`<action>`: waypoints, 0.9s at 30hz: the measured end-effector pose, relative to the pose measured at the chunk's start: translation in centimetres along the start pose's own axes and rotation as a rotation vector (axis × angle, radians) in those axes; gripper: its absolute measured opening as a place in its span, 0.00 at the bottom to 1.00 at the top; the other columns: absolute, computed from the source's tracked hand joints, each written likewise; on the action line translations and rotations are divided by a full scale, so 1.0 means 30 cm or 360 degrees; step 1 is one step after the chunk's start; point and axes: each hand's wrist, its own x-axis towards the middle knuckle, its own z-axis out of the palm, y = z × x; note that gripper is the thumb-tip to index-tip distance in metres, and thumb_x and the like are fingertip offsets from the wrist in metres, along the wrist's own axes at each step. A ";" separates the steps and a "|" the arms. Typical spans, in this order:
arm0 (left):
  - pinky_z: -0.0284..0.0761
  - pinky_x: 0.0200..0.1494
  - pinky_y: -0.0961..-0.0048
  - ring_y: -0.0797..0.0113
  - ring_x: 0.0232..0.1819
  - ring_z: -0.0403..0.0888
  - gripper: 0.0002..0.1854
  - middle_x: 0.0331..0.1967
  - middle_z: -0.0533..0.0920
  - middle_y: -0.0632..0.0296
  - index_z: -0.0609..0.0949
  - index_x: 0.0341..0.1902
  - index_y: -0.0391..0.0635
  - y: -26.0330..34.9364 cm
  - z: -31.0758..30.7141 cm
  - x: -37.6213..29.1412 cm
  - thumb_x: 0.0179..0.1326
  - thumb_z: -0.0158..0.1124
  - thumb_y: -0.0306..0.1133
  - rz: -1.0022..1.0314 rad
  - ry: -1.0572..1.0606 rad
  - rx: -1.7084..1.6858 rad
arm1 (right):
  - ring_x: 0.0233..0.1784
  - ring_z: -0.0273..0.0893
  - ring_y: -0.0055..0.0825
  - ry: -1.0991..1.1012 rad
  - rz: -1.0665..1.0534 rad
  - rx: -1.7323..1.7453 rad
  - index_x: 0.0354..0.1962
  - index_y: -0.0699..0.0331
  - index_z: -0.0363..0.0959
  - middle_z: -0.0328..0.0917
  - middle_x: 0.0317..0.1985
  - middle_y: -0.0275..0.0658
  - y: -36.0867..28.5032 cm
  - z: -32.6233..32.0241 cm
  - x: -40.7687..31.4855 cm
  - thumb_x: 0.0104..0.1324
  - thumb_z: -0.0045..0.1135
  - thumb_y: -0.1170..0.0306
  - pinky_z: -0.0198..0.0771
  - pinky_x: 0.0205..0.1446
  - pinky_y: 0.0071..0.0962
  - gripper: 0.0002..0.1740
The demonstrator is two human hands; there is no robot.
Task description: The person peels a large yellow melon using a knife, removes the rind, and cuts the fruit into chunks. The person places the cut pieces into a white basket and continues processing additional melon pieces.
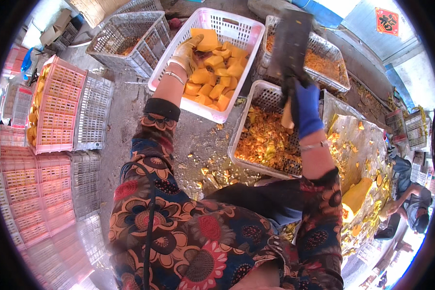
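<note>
My left hand [188,54], in a pale stained glove, grips a large peeled chunk of orange squash [206,40] over a white plastic crate [166,59]. Many cut squash pieces [214,72] lie inside that crate. A broad dark cleaver [291,40] is raised in my right hand [302,98], which wears a blue and black glove. The cleaver's wooden handle [287,115] shows below my fist, and its blade is slightly blurred. Under the right hand stands a crate [235,139] holding squash pulp and scraps [264,137].
Another crate of pulp [326,67] stands behind the cleaver, and a grey crate [145,47] stands at back left. Stacked pink crates [58,108] line the left. A whole squash [357,197] lies on a scrap-covered surface [351,145] at right, near another person [413,197].
</note>
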 end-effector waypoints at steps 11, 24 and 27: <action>0.77 0.26 0.75 0.68 0.25 0.81 0.06 0.28 0.83 0.61 0.80 0.40 0.44 -0.457 -0.146 -0.237 0.60 0.65 0.26 0.0440 0.0752 0.0212 | 0.23 0.69 0.22 0.0743 -0.0127 -0.0079 0.47 0.64 0.75 0.69 0.27 0.32 0.000 -0.658 -0.542 0.69 0.50 0.66 0.72 0.24 0.26 0.14; 0.78 0.30 0.77 0.71 0.29 0.84 0.08 0.33 0.86 0.60 0.83 0.45 0.43 -0.926 0.606 -0.683 0.62 0.67 0.26 0.0045 -0.0572 0.0332 | 0.23 0.69 0.25 0.1743 0.0010 0.0155 0.32 0.62 0.74 0.69 0.24 0.33 0.105 -1.120 -1.320 0.63 0.57 0.63 0.71 0.29 0.28 0.10; 0.78 0.27 0.78 0.70 0.29 0.85 0.10 0.36 0.87 0.59 0.82 0.47 0.45 -1.022 0.771 -0.798 0.62 0.67 0.27 -0.0098 -0.0708 0.0472 | 0.21 0.71 0.28 0.1859 0.0006 0.0346 0.30 0.62 0.73 0.70 0.22 0.34 0.156 -1.166 -1.484 0.62 0.55 0.67 0.73 0.26 0.31 0.07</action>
